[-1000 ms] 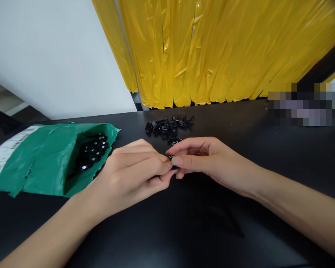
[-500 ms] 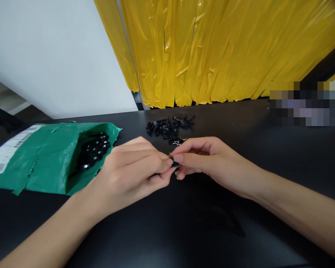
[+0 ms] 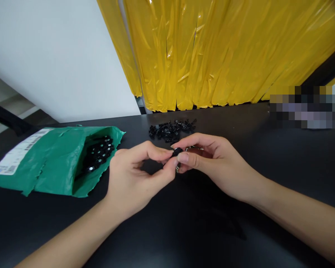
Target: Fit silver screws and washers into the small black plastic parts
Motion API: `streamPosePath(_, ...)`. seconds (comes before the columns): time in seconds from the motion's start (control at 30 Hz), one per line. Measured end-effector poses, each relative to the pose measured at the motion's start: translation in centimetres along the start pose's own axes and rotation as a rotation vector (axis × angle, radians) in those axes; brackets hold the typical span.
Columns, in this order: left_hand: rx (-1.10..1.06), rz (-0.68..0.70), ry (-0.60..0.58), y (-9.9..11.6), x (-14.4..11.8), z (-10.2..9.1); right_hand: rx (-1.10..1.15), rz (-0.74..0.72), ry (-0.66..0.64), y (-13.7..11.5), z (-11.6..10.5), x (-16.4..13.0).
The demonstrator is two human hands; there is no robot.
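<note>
Both forearms are bare, with no sleeves showing. The left hand (image 3: 134, 178) and right hand (image 3: 212, 160) seem ungloved and ringless. Nails look short.

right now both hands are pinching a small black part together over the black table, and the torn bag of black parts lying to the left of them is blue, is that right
Not quite: the torn bag is green, not blue, as the head view shows. The rest holds: the left hand and right hand meet on a small black part over the black table, and the bag lies left of them with black parts inside.
</note>
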State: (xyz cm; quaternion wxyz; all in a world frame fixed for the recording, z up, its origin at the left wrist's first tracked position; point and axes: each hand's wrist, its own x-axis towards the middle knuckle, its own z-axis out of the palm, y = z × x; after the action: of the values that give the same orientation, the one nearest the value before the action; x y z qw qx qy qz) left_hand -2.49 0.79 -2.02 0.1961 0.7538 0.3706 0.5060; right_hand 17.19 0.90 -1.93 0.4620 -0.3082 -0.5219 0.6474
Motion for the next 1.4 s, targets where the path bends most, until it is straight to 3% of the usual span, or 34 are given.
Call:
streamPosePath(0.17, -0.128, -0.144, -0.045, 0.9, 0.6, 0.2, -0.019, -0.056, 0.074, 0.2, -0.1, 0.2)
streamPosePath(0.37, -0.125, -0.254, 0.049, -0.2, 1.4, 0.1, -0.023, -0.121, 0.081, 0.2, -0.5, 0.3)
streamPosePath(0.6, -0.423, -0.390, -0.169, -0.8, 1.3, 0.9, -0.176, -0.204, 0.049, 0.0, -0.7, -0.2)
streamPosePath(0.83, -0.602, -0.469, -0.180, -0.6, 1.2, 1.2, -0.167, -0.205, 0.038, 0.0, -0.8, 0.1)
streamPosePath(1.13, -0.867, -0.733, -0.328, -0.2, 1.6, 0.2, -0.141, -0.250, -0.077, 0.3, -1.4, 0.2)
streamPosePath(1.4, -0.737, -0.556, -0.282, 0.1, 1.5, 0.7, -0.140, -0.321, -0.065, 0.5, -1.5, 0.3)
